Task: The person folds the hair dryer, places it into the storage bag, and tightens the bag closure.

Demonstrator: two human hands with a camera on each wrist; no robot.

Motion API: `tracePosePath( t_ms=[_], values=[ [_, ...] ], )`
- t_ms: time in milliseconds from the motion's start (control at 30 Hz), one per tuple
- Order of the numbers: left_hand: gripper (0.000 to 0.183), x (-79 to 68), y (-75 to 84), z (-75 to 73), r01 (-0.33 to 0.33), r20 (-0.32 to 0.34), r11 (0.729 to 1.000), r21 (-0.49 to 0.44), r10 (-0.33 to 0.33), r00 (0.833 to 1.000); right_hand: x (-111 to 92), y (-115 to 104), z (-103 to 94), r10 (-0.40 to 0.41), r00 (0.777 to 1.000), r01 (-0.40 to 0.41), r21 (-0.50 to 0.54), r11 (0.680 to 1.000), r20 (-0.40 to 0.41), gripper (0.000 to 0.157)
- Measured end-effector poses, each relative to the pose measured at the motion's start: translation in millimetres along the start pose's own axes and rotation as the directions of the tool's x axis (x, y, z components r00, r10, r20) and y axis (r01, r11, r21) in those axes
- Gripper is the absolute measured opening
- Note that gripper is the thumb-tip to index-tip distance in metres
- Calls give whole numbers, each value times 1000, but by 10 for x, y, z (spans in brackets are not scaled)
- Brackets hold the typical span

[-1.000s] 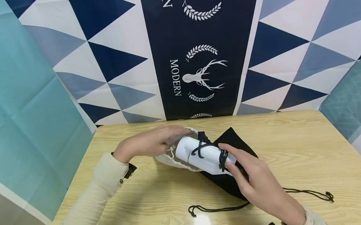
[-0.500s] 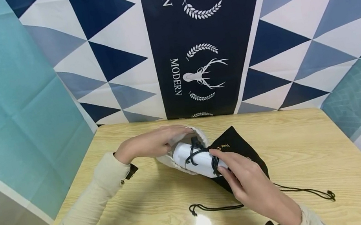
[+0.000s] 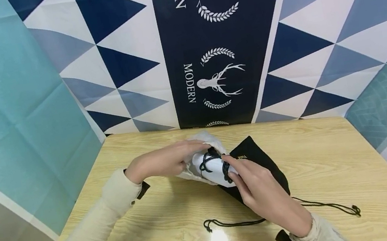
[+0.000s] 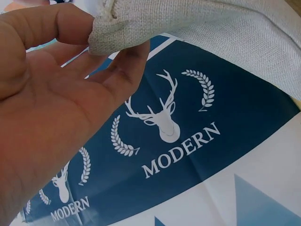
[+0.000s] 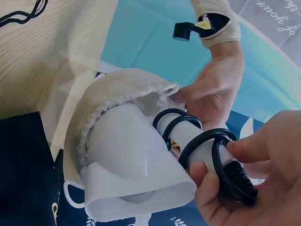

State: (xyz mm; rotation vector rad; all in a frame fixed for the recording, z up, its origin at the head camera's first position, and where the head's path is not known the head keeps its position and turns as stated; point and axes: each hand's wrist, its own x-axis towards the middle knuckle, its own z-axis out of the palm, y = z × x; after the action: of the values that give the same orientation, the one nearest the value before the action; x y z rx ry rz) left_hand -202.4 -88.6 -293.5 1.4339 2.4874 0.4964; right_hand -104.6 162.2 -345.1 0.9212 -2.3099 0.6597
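Observation:
A white hair dryer (image 3: 212, 169) lies partly inside the mouth of a beige drawstring bag (image 3: 207, 137). In the right wrist view, its flared nozzle (image 5: 141, 193) sticks out of the gathered rim. A black cord (image 5: 200, 141) is wound around the handle, ending in a plug. My right hand (image 3: 264, 187) grips the handle and the cord. With thumb and fingers, my left hand (image 3: 163, 161) pinches the bag's rim on the far left side; the left wrist view shows the cloth (image 4: 188, 23) between them. The part of the dryer deep in the bag is hidden.
Beneath and right of the dryer, a black drawstring pouch (image 3: 266, 163) with gold lettering lies on the wooden table (image 3: 152, 238). Its cords (image 3: 234, 225) trail to both sides. A patterned cloth (image 3: 130, 63) hangs behind the table's back edge.
My right hand has shifted the hair dryer leftward, deeper into the beige bag. The bag's rim, held by my left hand, now stands higher over it. More of the black pouch shows.

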Motion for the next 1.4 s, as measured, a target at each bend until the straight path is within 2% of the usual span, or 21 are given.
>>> tracePosePath(
  t_ms=[100,200,300,533,667,867,967,1067,1200,1300,1400],
  values=[
    [80,6,13,10,13,5,1000,0,-13,1000,12,-4,28,4,1000,-4,-45,999,1,47],
    [80,16,14,12,-4,0,1000,6,4,1000,30,-24,61,1,1000,0,-90,996,12,45],
    [78,21,15,6,-22,-4,1000,13,22,1000,61,-58,96,-24,999,28,-131,991,31,45],
    [73,6,35,-8,33,9,999,3,-33,999,144,-112,142,-94,995,101,-213,972,45,44],
    [68,5,54,-8,20,-5,1000,-1,-20,1000,178,-119,145,-116,991,129,-232,964,66,44],
    [62,-11,70,-4,-22,-7,1000,-2,22,1000,172,-139,158,-208,969,240,-300,923,135,51],
    [63,-27,60,1,-7,5,1000,-15,7,1000,162,-155,136,-234,957,280,-330,901,172,53],
    [60,-34,42,6,16,14,999,-34,-16,1000,172,-173,108,-241,950,296,-327,897,199,55],
    [57,-40,32,11,21,11,999,-28,-20,1000,198,-201,106,-263,937,330,-335,883,230,48],
    [58,-46,42,18,18,4,1000,-4,-18,1000,215,-209,135,-289,925,365,-361,858,248,40],
    [63,-46,59,28,20,-7,1000,15,-20,1000,223,-183,180,-307,917,388,-389,836,256,41]
  ],
)
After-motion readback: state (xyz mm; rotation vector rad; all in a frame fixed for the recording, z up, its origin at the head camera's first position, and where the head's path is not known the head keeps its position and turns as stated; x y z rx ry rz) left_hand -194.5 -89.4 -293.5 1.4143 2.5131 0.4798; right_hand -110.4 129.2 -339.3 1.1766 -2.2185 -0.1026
